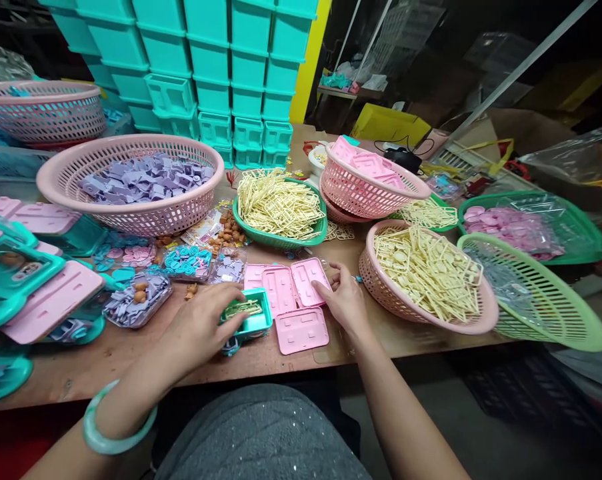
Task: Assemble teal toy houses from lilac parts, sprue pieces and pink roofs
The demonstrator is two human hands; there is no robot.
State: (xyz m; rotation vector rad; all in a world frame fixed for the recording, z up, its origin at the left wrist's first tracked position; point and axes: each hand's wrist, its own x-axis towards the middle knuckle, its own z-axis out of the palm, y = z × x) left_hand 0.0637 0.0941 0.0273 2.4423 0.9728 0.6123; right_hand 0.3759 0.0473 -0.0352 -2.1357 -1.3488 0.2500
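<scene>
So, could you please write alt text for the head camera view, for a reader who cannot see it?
A person's left hand holds a small teal tray on a wooden table, while the right hand touches pink plastic panels. Around them stand baskets of cream parts and purple parts.

A teal tray (251, 317) holds cream sprues beside plain pink panels (288, 287). Lilac pieces fill a pink lattice basket (131, 183); cream frames heap in a green basket (281, 237). Turquoise crates (221, 67) stack behind.
</scene>
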